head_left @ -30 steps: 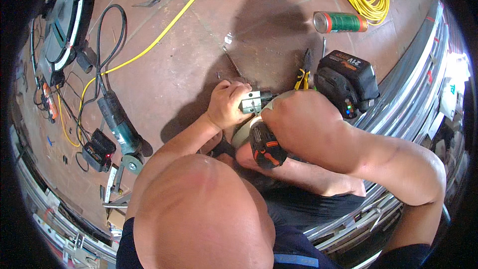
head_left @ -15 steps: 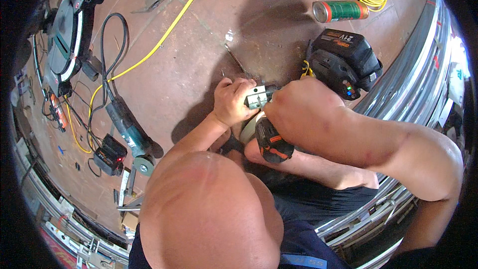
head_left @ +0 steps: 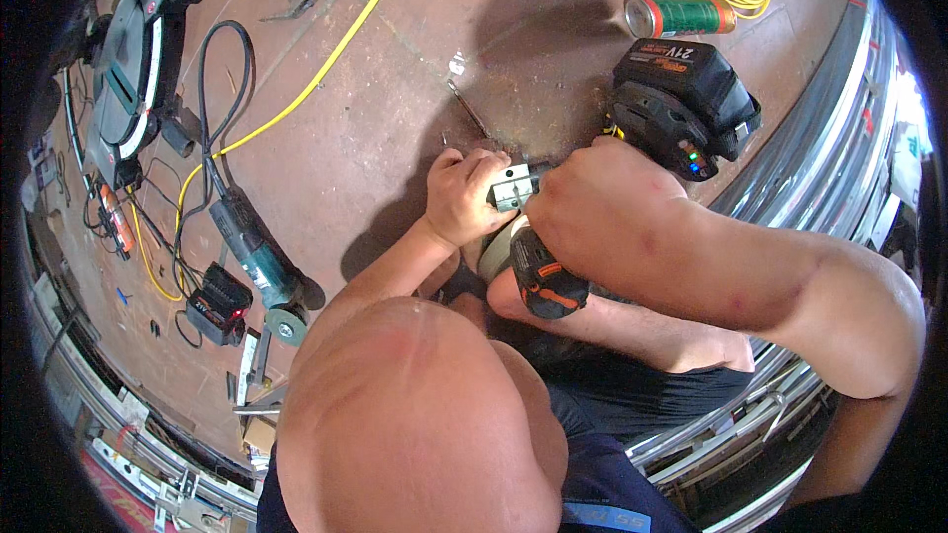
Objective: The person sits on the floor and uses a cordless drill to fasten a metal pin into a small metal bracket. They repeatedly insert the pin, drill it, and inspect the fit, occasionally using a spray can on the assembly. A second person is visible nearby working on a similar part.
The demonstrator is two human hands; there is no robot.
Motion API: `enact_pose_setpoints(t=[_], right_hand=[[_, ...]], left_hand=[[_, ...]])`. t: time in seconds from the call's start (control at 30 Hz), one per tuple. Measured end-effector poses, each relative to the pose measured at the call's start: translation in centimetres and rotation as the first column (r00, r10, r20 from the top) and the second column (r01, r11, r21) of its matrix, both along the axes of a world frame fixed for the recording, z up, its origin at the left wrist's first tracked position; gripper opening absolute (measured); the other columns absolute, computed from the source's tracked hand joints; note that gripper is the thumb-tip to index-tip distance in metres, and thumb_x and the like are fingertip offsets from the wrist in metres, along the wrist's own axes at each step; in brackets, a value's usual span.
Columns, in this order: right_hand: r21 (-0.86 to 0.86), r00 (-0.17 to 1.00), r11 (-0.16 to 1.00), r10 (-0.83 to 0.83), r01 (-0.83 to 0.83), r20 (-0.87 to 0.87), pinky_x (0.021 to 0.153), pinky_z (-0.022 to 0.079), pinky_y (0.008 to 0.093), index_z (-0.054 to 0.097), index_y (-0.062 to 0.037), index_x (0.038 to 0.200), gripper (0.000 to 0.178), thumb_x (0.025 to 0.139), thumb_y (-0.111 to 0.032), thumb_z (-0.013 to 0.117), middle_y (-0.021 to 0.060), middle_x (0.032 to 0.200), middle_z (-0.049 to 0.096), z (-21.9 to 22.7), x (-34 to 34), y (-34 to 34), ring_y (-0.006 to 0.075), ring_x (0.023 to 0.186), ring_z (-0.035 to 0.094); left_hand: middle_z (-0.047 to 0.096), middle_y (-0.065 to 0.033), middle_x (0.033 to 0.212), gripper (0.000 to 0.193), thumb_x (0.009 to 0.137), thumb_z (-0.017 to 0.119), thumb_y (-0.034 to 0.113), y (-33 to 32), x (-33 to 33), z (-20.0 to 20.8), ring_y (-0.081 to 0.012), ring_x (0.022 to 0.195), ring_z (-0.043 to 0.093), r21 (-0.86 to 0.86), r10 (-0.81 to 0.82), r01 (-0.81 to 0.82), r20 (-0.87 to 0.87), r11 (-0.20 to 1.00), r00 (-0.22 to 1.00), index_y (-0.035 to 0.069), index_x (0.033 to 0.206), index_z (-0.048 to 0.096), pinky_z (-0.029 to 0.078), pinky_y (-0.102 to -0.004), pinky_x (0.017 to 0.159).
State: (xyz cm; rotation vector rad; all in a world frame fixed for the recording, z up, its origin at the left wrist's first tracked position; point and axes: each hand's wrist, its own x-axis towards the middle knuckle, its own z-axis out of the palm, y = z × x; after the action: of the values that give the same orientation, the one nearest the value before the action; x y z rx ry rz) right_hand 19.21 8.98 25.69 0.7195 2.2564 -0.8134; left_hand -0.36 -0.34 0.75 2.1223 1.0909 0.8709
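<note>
left hand (head_left: 460, 199) still gripping metal block (head_left: 512, 189); right hand (head_left: 604, 195) alongside still clasping power tool (head_left: 548, 284); little shifting, work apparently continuing

The small metal block (head_left: 512, 188) in the left hand (head_left: 467, 197) looks pale and smooth to me, its face more satin than mirror. The cordless drill (head_left: 550, 286) in the right hand (head_left: 597, 192) is black plastic, largely matt, with orange parts; its battery pack (head_left: 676, 64), just beyond that hand, is plastic too, with a soft sheen. Ahead of both hands, the floor tiles (head_left: 395, 109) are dull and gritty, while a cylindrical can (head_left: 681, 16) has a glossy, printed-looking skin. Leftward of the left hand, the angle grinder (head_left: 259, 252) wears smooth teal plastic and the yellow cable (head_left: 351, 35) a slick plastic sheath. Right of the right hand, long metal profiles (head_left: 839, 138) gleam.
</note>
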Motion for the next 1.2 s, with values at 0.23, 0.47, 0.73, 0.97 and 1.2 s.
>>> enact_pose_setpoints(t=[0.23, 0.47, 0.73, 0.97, 1.2], right_hand=[[0.009, 0.999, 0.998, -0.054, 0.054, -0.004, 0.073, 0.067, 0.0445, 0.083, -0.0095, 0.092, 0.017, 0.094, -0.025, 0.076, 0.0141, 0.087, 0.083, -0.79, 1.00, -0.29, 0.0320, 0.081, 0.085], [0.013, 0.999, 0.999, -0.040, 0.040, -0.017, 0.072, 0.068, 0.0451, 0.085, -0.0107, 0.091, 0.017, 0.094, -0.026, 0.077, 0.0140, 0.086, 0.083, -0.85, 0.89, -0.15, 0.0320, 0.080, 0.085], [-0.007, 1.000, 1.000, -0.023, 0.023, -0.020, 0.073, 0.068, 0.0460, 0.087, -0.0121, 0.089, 0.018, 0.092, -0.026, 0.077, 0.0138, 0.084, 0.083, -0.45, 0.37, 0.26, 0.0326, 0.081, 0.085], [0.040, 0.999, 0.999, 0.036, -0.036, 0.012, 0.076, 0.065, 0.0432, 0.087, -0.0139, 0.088, 0.017, 0.093, -0.026, 0.077, 0.0108, 0.089, 0.086, -0.40, 0.28, -0.11, 0.0288, 0.085, 0.085], [0.051, 0.994, 0.993, 0.105, -0.103, -0.029, 0.073, 0.061, 0.0429, 0.088, -0.0152, 0.087, 0.017, 0.093, -0.027, 0.077, 0.0086, 0.088, 0.085, -0.71, 0.58, 0.22, 0.0283, 0.084, 0.085]], left_hand=[[0.083, -0.0054, 0.114, 0.068, 0.061, 0.104, 0.035, 0.29, 0.04, 0.23, -0.0246, 0.099, 0.080, 0.007, 0.003, -0.003, -0.007, 1.000, 1.000, 0.010, 0.117, 0.073, 0.053, -0.0415, 0.087], [0.083, -0.0047, 0.113, 0.067, 0.063, 0.103, 0.035, 0.36, 0.05, 0.39, -0.0242, 0.099, 0.079, 0.005, -0.004, 0.004, -0.014, 1.000, 1.000, 0.010, 0.117, 0.073, 0.053, -0.0410, 0.086], [0.083, -0.0062, 0.111, 0.067, 0.064, 0.104, 0.037, 0.19, 0.18, 0.18, -0.0242, 0.096, 0.080, 0.032, 0.014, -0.014, -0.011, 0.999, 1.000, 0.009, 0.117, 0.074, 0.053, -0.0404, 0.084], [0.083, -0.0059, 0.113, 0.068, 0.065, 0.104, 0.039, 0.16, 0.30, 0.33, -0.0240, 0.098, 0.080, 0.036, 0.006, -0.006, -0.014, 0.999, 1.000, 0.009, 0.118, 0.074, 0.053, -0.0403, 0.085], [0.082, -0.0049, 0.113, 0.070, 0.063, 0.105, 0.039, 0.18, 0.02, 0.31, -0.0247, 0.099, 0.079, 0.033, 0.003, -0.001, -0.059, 0.999, 0.998, 0.010, 0.118, 0.074, 0.053, -0.0403, 0.087]])
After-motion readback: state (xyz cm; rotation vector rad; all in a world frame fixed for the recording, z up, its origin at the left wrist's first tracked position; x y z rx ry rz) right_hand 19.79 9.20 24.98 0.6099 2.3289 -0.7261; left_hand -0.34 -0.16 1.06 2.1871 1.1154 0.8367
